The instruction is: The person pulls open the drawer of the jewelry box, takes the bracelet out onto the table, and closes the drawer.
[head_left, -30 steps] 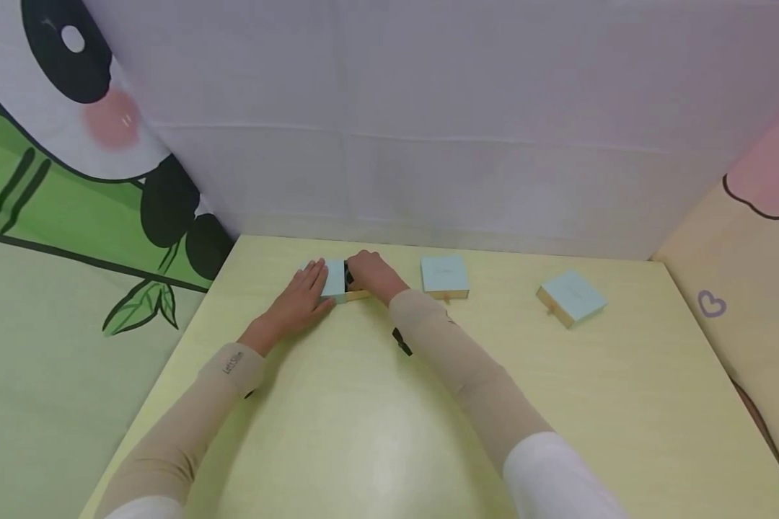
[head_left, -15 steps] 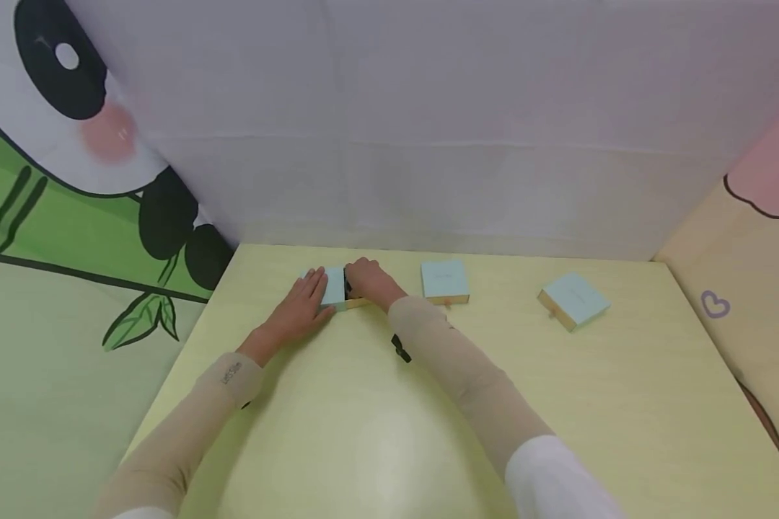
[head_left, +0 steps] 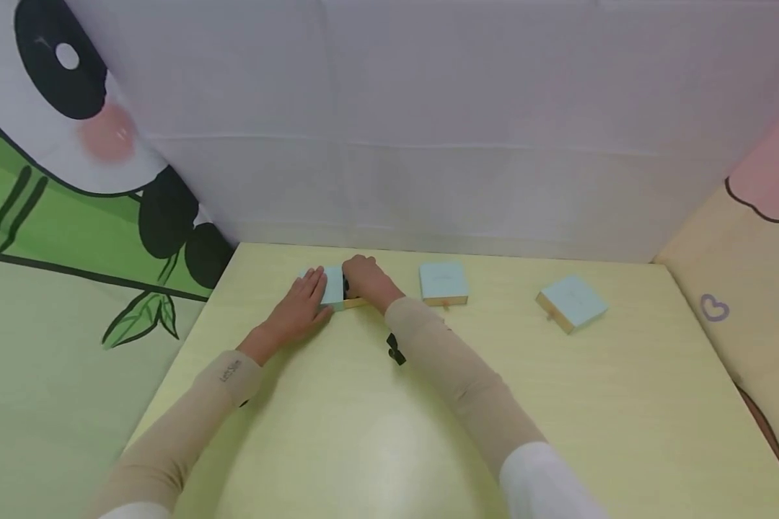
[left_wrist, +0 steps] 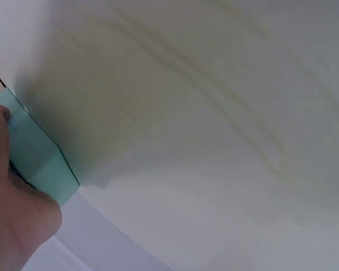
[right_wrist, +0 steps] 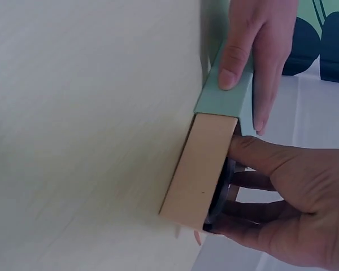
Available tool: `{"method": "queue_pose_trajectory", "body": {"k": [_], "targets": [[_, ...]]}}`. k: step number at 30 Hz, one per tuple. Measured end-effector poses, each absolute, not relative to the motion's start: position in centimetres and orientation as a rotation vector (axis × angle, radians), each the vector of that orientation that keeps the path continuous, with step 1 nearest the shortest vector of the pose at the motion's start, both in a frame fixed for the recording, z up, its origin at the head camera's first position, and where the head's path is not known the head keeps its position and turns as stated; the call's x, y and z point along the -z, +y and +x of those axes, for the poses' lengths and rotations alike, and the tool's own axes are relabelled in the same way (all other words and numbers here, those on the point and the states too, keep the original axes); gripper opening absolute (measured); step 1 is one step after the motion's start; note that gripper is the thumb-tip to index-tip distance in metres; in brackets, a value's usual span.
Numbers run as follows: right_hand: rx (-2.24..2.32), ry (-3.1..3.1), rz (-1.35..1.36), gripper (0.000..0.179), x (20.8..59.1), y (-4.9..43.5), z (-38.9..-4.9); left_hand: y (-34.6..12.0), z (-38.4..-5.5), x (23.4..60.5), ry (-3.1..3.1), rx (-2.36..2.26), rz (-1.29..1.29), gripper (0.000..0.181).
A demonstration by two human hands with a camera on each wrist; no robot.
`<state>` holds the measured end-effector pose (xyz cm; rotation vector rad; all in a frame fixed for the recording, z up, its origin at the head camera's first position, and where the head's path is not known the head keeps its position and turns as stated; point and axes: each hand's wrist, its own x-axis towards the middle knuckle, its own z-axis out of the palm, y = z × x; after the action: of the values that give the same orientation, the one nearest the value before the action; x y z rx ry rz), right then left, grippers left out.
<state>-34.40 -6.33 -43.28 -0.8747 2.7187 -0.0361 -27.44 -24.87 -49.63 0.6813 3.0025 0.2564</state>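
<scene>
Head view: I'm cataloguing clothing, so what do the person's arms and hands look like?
The left hand and right hand are ungloved. Beige sleeves cover both forearms, with white sleeves above. Small dark lettering, apparently "Let'sSlim", marks the left one near the wrist. A small black piece shows beside the right one.

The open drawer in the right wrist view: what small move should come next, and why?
Probably raise the right hand out of the drawer, bringing the dark item if gripped, which I can't tell: it reaches inside at that item, while the left hand rests on the light blue box.
</scene>
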Motion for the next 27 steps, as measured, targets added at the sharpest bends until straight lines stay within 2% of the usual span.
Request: {"method": "queue_pose_trajectory", "body": {"k": [4, 13, 21, 27], "targets": [[0.043, 2.716, -0.837, 0.023, 43.0, -6.1, -34.6, -24.7, -27.6, 49.8, 2.989, -0.238, 0.691, 0.075], [0.167, 2.711, -0.832, 0.043, 41.7, -5.2, -33.7, -24.7, -27.6, 49.6, 2.996, -0.224, 0.653, 0.077], [0.240, 2.753, -0.969, 0.038, 41.1, -4.1, -32.8, -24.5, -28.1, 49.6, 3.016, -0.230, 0.655, 0.076], [0.230, 2.731, -1.052, 0.043, 41.1, -3.8, -31.9, -24.4, -28.2, 49.6, 3.020, -0.251, 0.657, 0.074]]}}
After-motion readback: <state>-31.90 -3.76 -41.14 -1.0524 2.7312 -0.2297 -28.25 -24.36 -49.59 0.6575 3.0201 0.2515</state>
